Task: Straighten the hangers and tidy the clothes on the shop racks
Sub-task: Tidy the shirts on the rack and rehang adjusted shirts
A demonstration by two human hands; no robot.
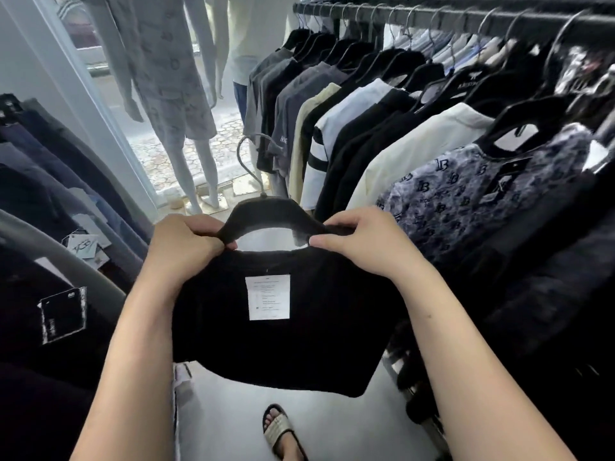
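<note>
I hold a black shirt (283,344) on a black hanger (266,214) in front of me, off the rack, its metal hook pointing up and away. A white care label (268,297) shows inside the neck. My left hand (184,246) grips the left shoulder of the shirt and hanger. My right hand (359,242) pinches the right shoulder at the hanger's arm. The black rack rail (466,11) runs along the upper right, hung with several dark, white and cream shirts on black hangers.
A second row of dark clothes (50,227) with paper tags hangs on the left. Two white mannequins (173,94) stand by the glass shop front ahead. A patterned navy shirt (466,194) hangs nearest on the right. My sandalled foot (279,430) is on the grey floor.
</note>
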